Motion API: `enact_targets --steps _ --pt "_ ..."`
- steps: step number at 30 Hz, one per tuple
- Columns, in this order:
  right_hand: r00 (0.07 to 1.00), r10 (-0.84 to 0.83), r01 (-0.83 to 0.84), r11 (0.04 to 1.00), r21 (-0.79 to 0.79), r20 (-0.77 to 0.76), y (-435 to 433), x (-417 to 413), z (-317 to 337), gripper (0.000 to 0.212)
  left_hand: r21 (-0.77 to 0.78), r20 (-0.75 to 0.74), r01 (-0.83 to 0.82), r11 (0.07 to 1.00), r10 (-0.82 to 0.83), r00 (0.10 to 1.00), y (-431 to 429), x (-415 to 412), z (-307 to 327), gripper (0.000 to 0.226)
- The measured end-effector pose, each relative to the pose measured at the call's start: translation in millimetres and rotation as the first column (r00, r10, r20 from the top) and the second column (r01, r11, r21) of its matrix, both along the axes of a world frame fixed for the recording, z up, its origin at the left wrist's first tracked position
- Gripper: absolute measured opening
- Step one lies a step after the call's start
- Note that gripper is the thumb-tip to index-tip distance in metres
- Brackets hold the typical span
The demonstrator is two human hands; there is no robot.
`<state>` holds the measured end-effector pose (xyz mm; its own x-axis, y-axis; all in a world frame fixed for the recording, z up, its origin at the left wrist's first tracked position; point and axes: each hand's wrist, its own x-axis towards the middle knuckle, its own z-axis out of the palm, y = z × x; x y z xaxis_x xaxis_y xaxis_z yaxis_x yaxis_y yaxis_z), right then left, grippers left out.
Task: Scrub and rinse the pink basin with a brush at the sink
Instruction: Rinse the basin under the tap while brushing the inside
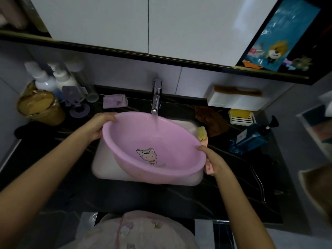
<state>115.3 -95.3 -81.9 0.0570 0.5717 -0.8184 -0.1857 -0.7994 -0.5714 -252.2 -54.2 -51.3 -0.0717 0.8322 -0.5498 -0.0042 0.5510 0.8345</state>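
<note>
Basin (pixel 154 146) sits over the white sink (pixel 102 164), lifted and tilted, its open side facing us and its far rim just under the tap (pixel 156 97). A stream of water (pixel 156 123) falls onto the inner wall. We judge it to be thin moulded plastic: light when empty, somewhat flexible at the rim, not fragile, and slick where wet. Water pooling in the low side will add weight and shift the balance toward us. The rolled rim is the sensible place to hold, at two opposite points so the shell does not twist. Left hand (pixel 98 127) grips the far-left rim, thumb over the edge and fingers curled under the outside. Right hand (pixel 214 162) pinches the near-right rim, thumb inside. The brush (pixel 202 133) seems to be trapped between its fingers and the outer wall, yellow bristles sticking up past the rim and the pink handle end showing below the palm, though the fingers themselves are hidden. Both forearms reach forward, roughly level, with elbows low. The dark tabletop (pixel 233 177) surrounds the sink.
</note>
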Motion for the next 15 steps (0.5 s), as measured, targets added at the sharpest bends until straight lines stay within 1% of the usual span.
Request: enact_targets --steps 1,2,3,5,6,7,9,12,15 --pt "1.000 -0.012 0.012 1.000 -0.006 -0.025 -1.9 0.9 0.0 0.038 -0.003 0.082 -0.063 0.998 0.063 0.995 0.2 0.2 0.6 0.025" --pt "0.998 -0.046 0.046 0.999 -0.003 -0.049 -4.3 1.7 -0.8 0.032 -0.005 0.170 -0.132 0.991 0.131 0.977 -1.0 0.1 1.2 0.023" --pt "0.992 -0.087 0.088 0.996 0.000 -0.096 -8.0 1.8 -2.0 0.027 -0.008 0.242 -0.186 0.983 0.182 0.953 -3.1 -1.0 0.4 0.027" --pt "0.981 -0.146 0.148 0.989 0.007 -0.131 -16.5 -1.5 -5.5 0.018 -0.025 0.306 -0.212 0.977 0.209 0.929 -10.7 -3.5 -3.6 0.037" --pt "0.982 -0.153 0.157 0.987 0.026 -0.115 -21.5 -4.5 -6.0 0.012 -0.040 0.299 -0.196 0.980 0.199 0.933 -17.2 -5.0 -5.5 0.038" --pt "0.985 -0.150 0.155 0.986 0.055 -0.089 -26.4 -7.4 -7.3 0.012 -0.059 0.271 -0.172 0.983 0.181 0.945 -23.9 -4.8 -6.2 0.036" --pt "0.992 -0.115 0.119 0.987 0.108 -0.040 -33.7 -12.7 -11.4 0.013 -0.084 0.155 -0.138 0.987 0.150 0.976 -33.9 -8.1 -9.9 0.030" --pt "0.999 -0.044 0.044 0.989 0.140 -0.005 -40.9 -21.0 -20.2 0.009 -0.059 -0.070 -0.112 0.992 0.108 0.992 -34.2 -14.0 -9.2 0.042" --pt "0.989 0.096 -0.109 0.987 0.115 0.116 -40.4 -34.5 -31.1 0.008 0.009 -0.252 -0.139 0.990 0.137 0.958 -19.5 -12.7 3.6 0.050"
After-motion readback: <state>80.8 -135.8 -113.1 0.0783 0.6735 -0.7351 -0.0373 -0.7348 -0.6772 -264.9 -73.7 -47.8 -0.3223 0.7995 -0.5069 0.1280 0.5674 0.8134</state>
